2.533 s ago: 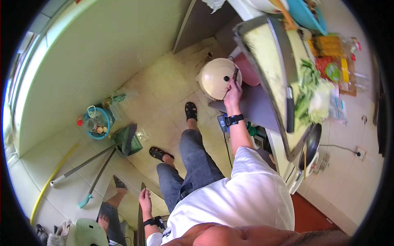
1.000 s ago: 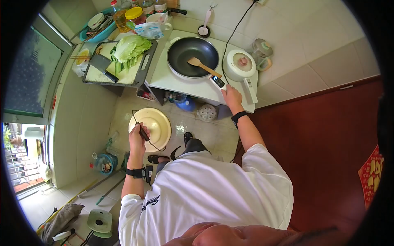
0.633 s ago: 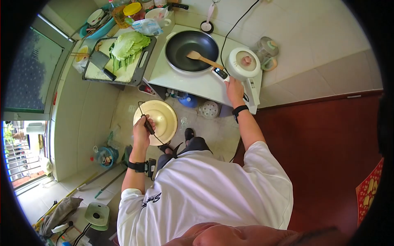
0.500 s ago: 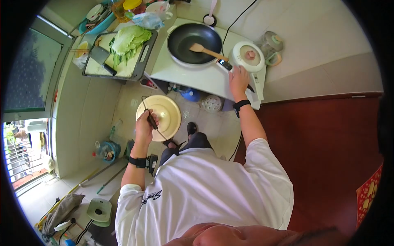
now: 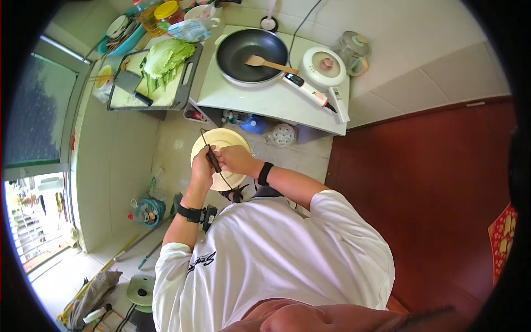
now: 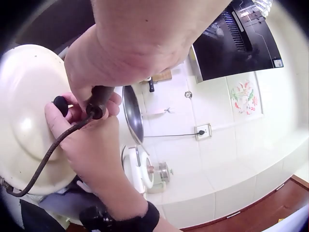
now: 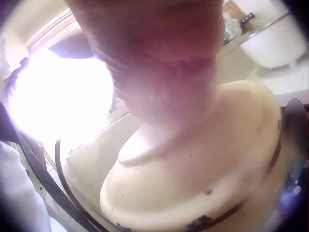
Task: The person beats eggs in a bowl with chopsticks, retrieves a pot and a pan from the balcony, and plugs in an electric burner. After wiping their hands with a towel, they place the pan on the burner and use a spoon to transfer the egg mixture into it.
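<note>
In the head view my left hand (image 5: 202,167) grips the dark grip (image 5: 212,159) of a wire bail handle on a cream enamel pot. The pot's lid (image 5: 224,137) is on and faces up. My right hand (image 5: 238,160) reaches across to the lid, just beside the left hand. As the left wrist view shows, its thumb and fingers pinch the lid's black knob (image 6: 61,105), below the grip. From the right wrist the lid (image 7: 198,164) looks large and blurred, with dark chipped spots near the rim.
On the counter sit an electric wok (image 5: 251,50) with a wooden spatula (image 5: 263,63) across it and a white lidded electric pot (image 5: 322,67). Further left, a cutting board (image 5: 182,91) bears cabbage (image 5: 168,58) and a cleaver (image 5: 130,83). A blue bucket (image 5: 150,213) stands by the wall.
The pot's handle has passed from my right hand to my left. My right hand then held the wok's handle, let go, and moved left and down to the pot lid.
</note>
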`<state>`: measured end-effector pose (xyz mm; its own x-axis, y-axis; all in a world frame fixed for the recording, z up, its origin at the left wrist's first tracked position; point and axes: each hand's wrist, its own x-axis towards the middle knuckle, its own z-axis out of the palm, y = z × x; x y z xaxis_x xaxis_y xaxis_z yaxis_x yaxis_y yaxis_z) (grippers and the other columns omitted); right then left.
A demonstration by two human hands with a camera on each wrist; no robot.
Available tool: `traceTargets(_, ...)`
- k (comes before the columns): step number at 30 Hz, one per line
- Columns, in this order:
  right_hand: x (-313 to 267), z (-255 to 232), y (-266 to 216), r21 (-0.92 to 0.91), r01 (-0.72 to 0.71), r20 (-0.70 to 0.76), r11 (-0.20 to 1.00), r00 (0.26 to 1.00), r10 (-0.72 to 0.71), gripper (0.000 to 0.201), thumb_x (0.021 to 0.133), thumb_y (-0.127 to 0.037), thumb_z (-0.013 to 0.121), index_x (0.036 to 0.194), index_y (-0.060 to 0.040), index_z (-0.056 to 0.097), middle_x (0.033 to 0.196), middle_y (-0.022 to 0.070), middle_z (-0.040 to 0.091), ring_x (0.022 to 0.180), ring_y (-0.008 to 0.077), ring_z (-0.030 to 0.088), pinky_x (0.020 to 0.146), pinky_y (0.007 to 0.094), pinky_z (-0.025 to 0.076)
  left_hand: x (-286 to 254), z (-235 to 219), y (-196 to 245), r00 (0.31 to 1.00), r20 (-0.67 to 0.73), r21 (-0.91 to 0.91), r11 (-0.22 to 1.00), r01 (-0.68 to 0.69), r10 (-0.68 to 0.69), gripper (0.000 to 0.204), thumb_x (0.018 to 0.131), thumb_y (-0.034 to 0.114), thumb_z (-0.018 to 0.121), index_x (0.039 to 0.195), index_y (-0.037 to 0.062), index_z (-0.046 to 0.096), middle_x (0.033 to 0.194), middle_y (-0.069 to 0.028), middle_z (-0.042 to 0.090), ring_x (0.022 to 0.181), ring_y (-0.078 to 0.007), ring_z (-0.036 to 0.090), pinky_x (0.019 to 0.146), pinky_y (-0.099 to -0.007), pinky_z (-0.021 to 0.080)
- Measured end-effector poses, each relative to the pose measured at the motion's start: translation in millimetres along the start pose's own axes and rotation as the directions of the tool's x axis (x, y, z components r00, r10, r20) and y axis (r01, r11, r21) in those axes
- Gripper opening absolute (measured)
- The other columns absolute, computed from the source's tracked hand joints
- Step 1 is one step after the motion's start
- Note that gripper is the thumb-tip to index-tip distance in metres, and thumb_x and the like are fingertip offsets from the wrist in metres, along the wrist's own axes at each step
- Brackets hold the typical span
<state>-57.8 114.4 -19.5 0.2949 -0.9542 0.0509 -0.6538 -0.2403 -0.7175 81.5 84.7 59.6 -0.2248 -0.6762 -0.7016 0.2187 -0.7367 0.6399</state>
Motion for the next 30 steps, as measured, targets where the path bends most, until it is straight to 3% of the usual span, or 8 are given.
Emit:
traceTargets(7,-7,-46,-21,0.004,0.036,-0.185,0.999,0.982,-0.035,0.016,0.069,-0.022,0.069,0.079,-0.009,0.064,0.073,0.0102,0.061,0.071,0.0311,0.062,0.062,0.0422,0.048,8,0,-2,0.996,0.086,0.017,0.999,0.029,-0.031,0.028,0.098,0.027,0.04,0.106,0.003,0.053,0.079,-0.0062,0.06,0.067,-0.0199,0.06,0.066,-0.0338,0.054)
traceTargets(12,-31,-77,-4,-0.149,-0.018,-0.246,0.989,0.969,-0.02,0.018,0.07,-0.022,0.067,0.08,-0.0078,0.064,0.074,0.0101,0.061,0.073,0.03,0.063,0.063,0.0411,0.049,18,7,-3,0.998,0.048,0.01,0.999,0.036,-0.036,0.026,0.096,0.026,0.043,0.104,0.0025,0.052,0.077,-0.0073,0.059,0.065,-0.0192,0.059,0.061,-0.032,0.051)
traceTargets(15,-55,-112,0,-0.09,-0.091,-0.375,0.992,0.926,0.051,0.016,0.071,-0.02,0.067,0.081,-0.0078,0.065,0.075,0.01,0.062,0.07,0.0294,0.062,0.062,0.0405,0.049,21,4,-1,0.996,0.085,0.022,1.0,0.012,-0.014,0.027,0.096,0.028,0.045,0.104,0.0033,0.052,0.077,-0.0061,0.057,0.065,-0.0187,0.058,0.061,-0.0321,0.05)
traceTargets(16,-64,-121,7,-0.094,-0.095,-0.379,0.991,0.924,0.053,0.016,0.071,-0.02,0.067,0.081,-0.0078,0.065,0.075,0.01,0.062,0.07,0.0294,0.062,0.062,0.0405,0.049,17,9,2,1.0,0.006,0.021,0.999,0.025,-0.025,0.026,0.095,0.028,0.045,0.102,0.004,0.053,0.076,-0.0054,0.056,0.064,-0.018,0.056,0.06,-0.0313,0.049)
traceTargets(18,-79,-136,24,-0.05,-0.235,-0.482,0.971,0.857,0.183,0.014,0.073,-0.018,0.066,0.081,-0.0075,0.065,0.075,0.0101,0.062,0.068,0.0285,0.062,0.061,0.0393,0.049,20,5,1,1.0,0.015,0.012,1.0,0.024,-0.024,0.025,0.095,0.027,0.045,0.102,0.0042,0.053,0.076,-0.0049,0.056,0.064,-0.0176,0.056,0.059,-0.0308,0.049)
traceTargets(22,-93,-145,83,-0.047,-0.357,-0.589,0.933,0.764,0.263,0.014,0.074,-0.017,0.067,0.085,-0.0083,0.066,0.074,0.0099,0.061,0.067,0.0276,0.062,0.06,0.038,0.048,20,5,2,1.0,0.001,0.004,1.0,0.019,-0.019,0.023,0.094,0.026,0.047,0.1,0.005,0.053,0.073,-0.0038,0.054,0.062,-0.0165,0.055,0.058,-0.0295,0.047)
traceTargets(24,-93,-144,111,-0.061,-0.497,-0.627,0.866,0.694,0.354,0.015,0.074,-0.018,0.067,0.086,-0.0094,0.066,0.074,0.0093,0.061,0.068,0.027,0.062,0.061,0.0379,0.049,18,4,3,1.0,-0.003,0.001,1.0,0.01,-0.01,0.022,0.094,0.026,0.048,0.1,0.0052,0.054,0.073,-0.0036,0.054,0.062,-0.0163,0.054,0.057,-0.0293,0.047)
traceTargets(30,-89,-143,171,-0.02,-0.625,-0.728,0.78,0.544,0.417,0.016,0.074,-0.019,0.069,0.087,-0.0099,0.067,0.079,0.0084,0.062,0.077,0.0273,0.062,0.066,0.0401,0.049,11,-7,8,1.0,-0.02,-0.045,0.999,-0.007,0.006,0.02,0.093,0.024,0.049,0.099,0.0052,0.054,0.071,-0.003,0.054,0.059,-0.0147,0.052,0.054,-0.0277,0.044)
